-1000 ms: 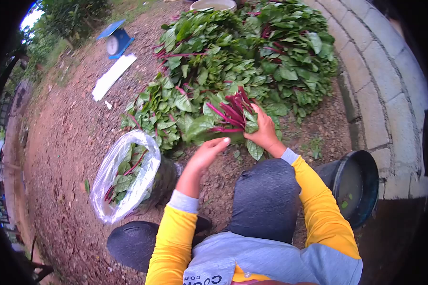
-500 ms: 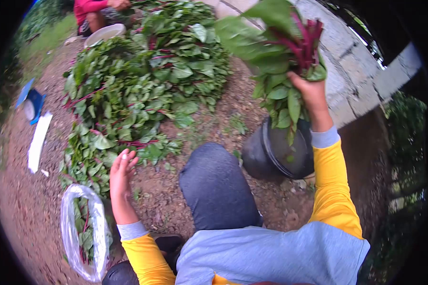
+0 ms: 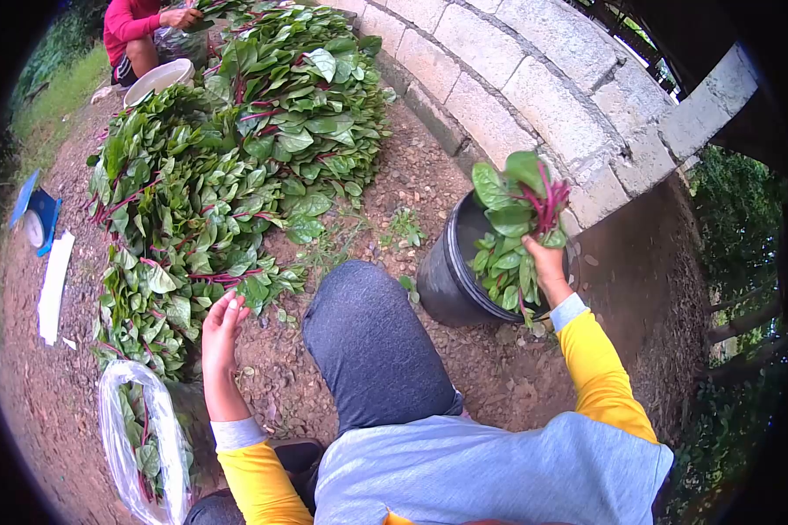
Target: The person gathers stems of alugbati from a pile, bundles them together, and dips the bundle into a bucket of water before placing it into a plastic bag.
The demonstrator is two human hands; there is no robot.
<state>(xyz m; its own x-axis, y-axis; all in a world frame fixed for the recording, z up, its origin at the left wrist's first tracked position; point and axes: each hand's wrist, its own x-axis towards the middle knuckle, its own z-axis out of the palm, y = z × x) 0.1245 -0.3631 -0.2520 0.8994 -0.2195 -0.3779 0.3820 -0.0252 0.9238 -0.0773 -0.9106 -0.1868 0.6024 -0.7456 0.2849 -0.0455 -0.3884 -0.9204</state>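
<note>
My right hand (image 3: 547, 267) is closed round the stems of a bunch of Malabar spinach (image 3: 508, 232), with green leaves and purple-red stalks. The bunch is over the mouth of a black bucket (image 3: 446, 284), some leaves hanging down inside its rim. To the left, my left hand (image 3: 221, 328) is raised with loosely bent fingers and holds nothing that I can see. It is close to the near edge of a large heap of the same leafy greens (image 3: 210, 188). Below it stands a clear plastic bag (image 3: 114, 437) with leafy stems inside.
Another person (image 3: 136, 39) crouches at the far left, handling greens beside a white tub (image 3: 158, 80). A blue scale (image 3: 39, 219) and a white strip (image 3: 55, 289) lie on the gravel at left. A concrete block wall (image 3: 499, 92) runs along the right.
My right hand has lowered the bunch from above the wall's edge to the bucket's mouth. My left hand's fingers have drawn closer together. The whole view has shifted slightly.
</note>
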